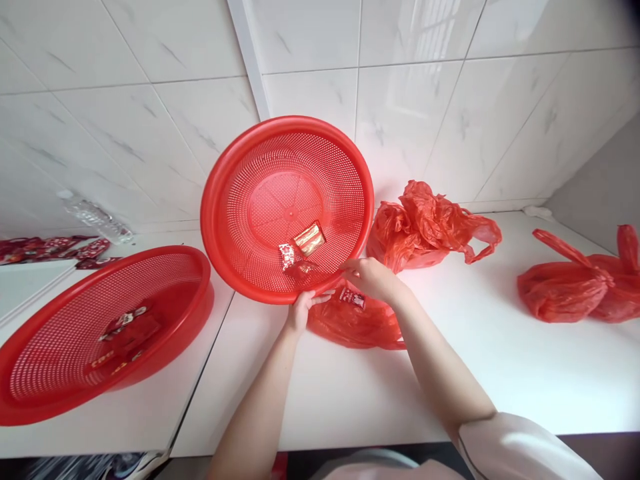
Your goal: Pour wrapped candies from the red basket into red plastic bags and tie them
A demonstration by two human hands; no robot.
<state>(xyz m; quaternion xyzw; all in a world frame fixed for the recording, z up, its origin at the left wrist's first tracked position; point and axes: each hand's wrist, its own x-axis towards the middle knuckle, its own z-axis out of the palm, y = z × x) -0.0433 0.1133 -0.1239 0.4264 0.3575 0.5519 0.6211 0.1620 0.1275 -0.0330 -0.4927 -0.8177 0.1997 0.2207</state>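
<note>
A round red plastic basket with mesh sides is tilted, its inside facing me. Low inside it lie a gold-wrapped packet, a red-and-white packet and a red packet. My left hand holds the bottom of the rim, some fingers stretched along underneath. To the right, my right hand is closed on the same rim. Just below both hands, an opened red plastic bag lies on the counter, with a dark red printed packet in it.
A second red basket with red packets inside leans at left. Behind it are a clear plastic bottle and red packets. Crumpled red bags sit by the tiled wall; tied red bags stand right on the white counter.
</note>
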